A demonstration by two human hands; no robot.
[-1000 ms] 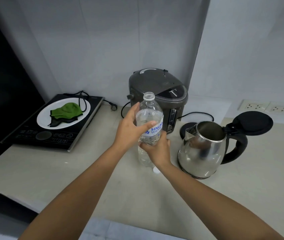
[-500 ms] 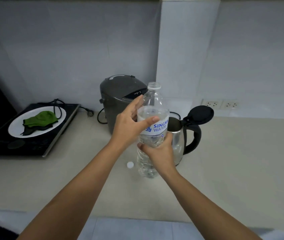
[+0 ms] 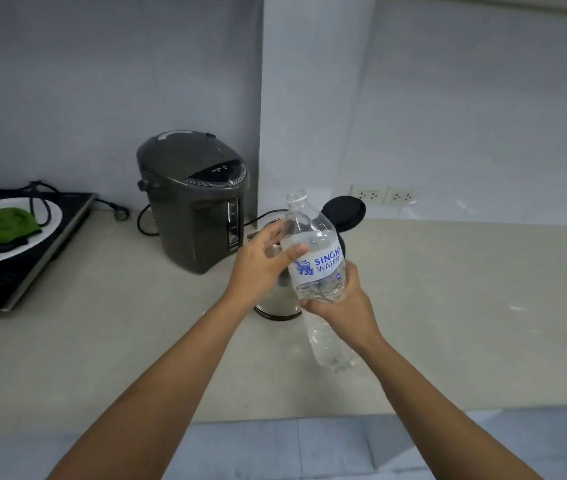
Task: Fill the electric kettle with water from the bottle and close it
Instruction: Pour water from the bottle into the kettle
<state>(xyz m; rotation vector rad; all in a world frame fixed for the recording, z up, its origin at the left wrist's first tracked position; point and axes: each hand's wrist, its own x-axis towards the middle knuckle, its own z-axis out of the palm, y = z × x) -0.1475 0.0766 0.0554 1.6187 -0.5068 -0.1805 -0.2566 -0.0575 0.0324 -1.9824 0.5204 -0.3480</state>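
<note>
A clear plastic water bottle [image 3: 313,233] with a blue-lettered label is uncapped and lifted off the counter, tilted with its neck to the upper left. My right hand [image 3: 339,308] grips it from below around the middle. My left hand [image 3: 261,268] holds its upper part, thumb across the label. Behind them stands the steel electric kettle [image 3: 280,299], mostly hidden by my hands and the bottle, with its black lid [image 3: 344,213] standing open. The bottle's mouth is above and behind the kettle.
A dark grey hot-water dispenser [image 3: 195,199] stands left of the kettle against the wall. At far left an induction hob [image 3: 25,258] carries a white plate [image 3: 8,249] with a green cloth. Wall sockets [image 3: 384,195] sit at the back right. The beige counter [image 3: 465,306] extends right.
The bottle has been raised off the counter and tilted, now in front of the kettle. The view has swung left and down. The small white cap on the counter is out of sight.
</note>
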